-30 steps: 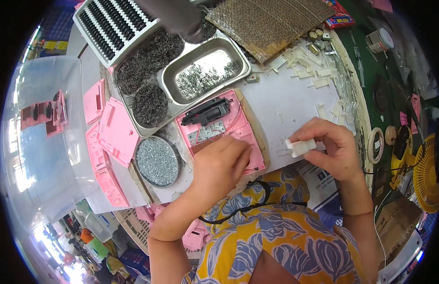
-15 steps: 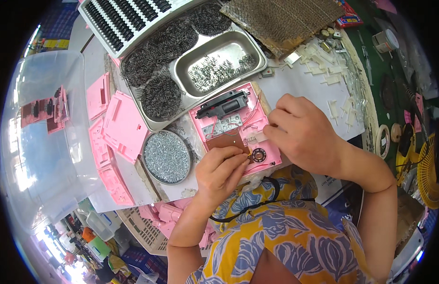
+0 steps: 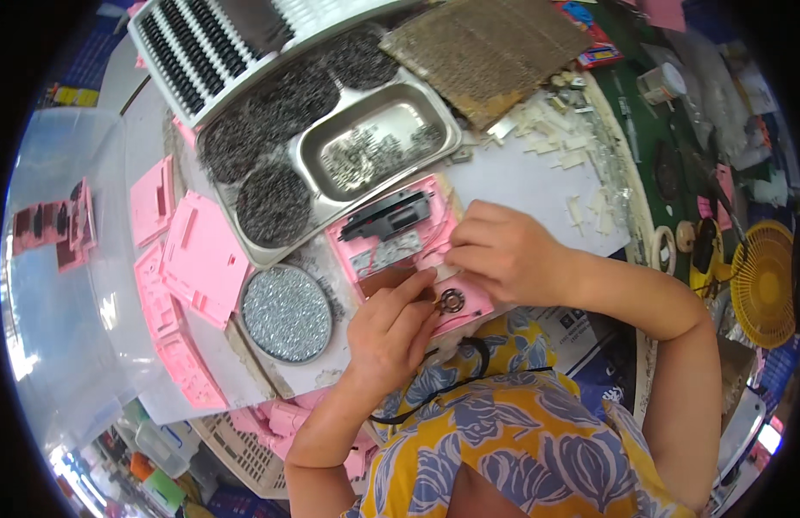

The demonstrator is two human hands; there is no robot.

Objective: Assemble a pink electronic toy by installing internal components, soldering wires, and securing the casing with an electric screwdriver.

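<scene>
We have the pink housing [image 3: 400, 250] on the tabletop [image 3: 538, 186] just below the steel tray [image 3: 331, 177]; our left hand [image 3: 391, 332] pins its near edge with fingertips, gripping nothing, while our right hand [image 3: 503, 255] seems pinched on a small part we cannot make out. Our worry: a slip could knock the round speaker [image 3: 452, 300] loose or drop the part

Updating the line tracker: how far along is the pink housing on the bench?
Done: the open pink plastic housing already carries a black block, a brown board and a round metal part. In hand: both hands work over it, left hand at the board, right hand at the housing's right edge. Left: loose pink plastic covers lie stacked to the left, not fitted.
</scene>
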